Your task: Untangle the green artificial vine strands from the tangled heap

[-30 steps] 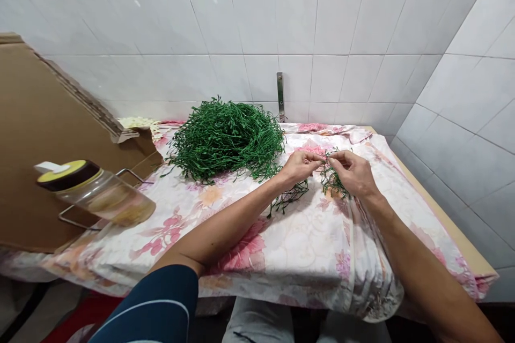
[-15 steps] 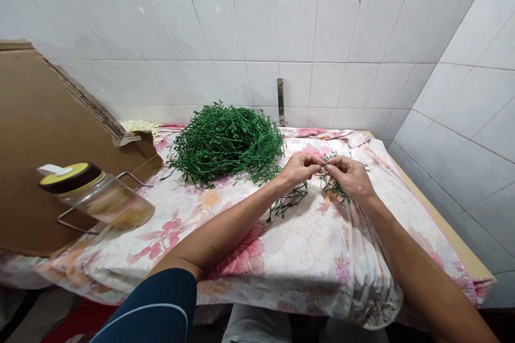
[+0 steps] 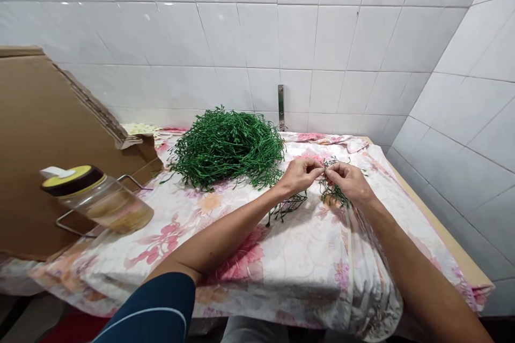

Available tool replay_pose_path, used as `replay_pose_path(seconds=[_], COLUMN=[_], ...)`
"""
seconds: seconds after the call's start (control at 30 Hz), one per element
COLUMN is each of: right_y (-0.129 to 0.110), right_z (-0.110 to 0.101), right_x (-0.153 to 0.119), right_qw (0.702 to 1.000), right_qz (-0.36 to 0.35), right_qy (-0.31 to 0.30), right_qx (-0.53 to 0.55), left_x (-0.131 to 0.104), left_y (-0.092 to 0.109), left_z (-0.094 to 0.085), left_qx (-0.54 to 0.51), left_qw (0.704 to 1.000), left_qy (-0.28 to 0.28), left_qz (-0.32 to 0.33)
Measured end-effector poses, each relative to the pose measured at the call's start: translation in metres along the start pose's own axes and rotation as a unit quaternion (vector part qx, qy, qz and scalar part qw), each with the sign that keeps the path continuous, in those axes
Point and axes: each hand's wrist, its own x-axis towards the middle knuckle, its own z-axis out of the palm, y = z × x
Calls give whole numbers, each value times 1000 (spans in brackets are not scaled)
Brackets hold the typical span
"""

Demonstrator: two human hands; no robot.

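Observation:
My left hand [image 3: 302, 176] and my right hand [image 3: 346, 179] meet fingertip to fingertip over the right half of the table. Both are closed in a pinch, and what they hold is too small and too covered to make out. Thin green artificial stems [image 3: 337, 196] lie under and behind my right hand, partly hidden by it. Beneath my left wrist is another small bunch of green stems [image 3: 287, 206] on the cloth. A large tangled heap of green stems with small buds [image 3: 229, 147] sits to the left of my hands.
A floral cloth [image 3: 309, 257] covers the table. At the left, a clear bottle [image 3: 116, 209] with a yellow-and-brown lid leans in front of a cardboard box [image 3: 36, 144]. Pale small pieces [image 3: 140, 128] lie behind the box. Tiled walls [image 3: 298, 32] close off the back and right; a metal bracket [image 3: 281, 107] stands at the back.
The whole view has shifted slightly, so things sit a little lower in the picture. My hands stay pinched together at the same place, their fingertips a touch closer.

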Motion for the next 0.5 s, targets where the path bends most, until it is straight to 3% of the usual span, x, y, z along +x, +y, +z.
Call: replay_pose_path(seconds=[0.2,0.33,0.4,0.5], right_y=[7,5,3,-1], right_z=[5,2,-6,-18], right_x=[-4,-4,-2,0], right_qw=[982,927,905,914], right_qz=[-58,-105,-104,-95], right_qy=[43,110,163,220], right_qx=[-175,-344,-379,-328], left_x=[-10,-18,-21,-16], left_y=[4,7,10,13], left_z=[5,13,14,8], left_qx=[217,338,323,194], left_qw=[974,935,939,973], left_qy=[14,0,2,29], left_qz=[69,103,114,119])
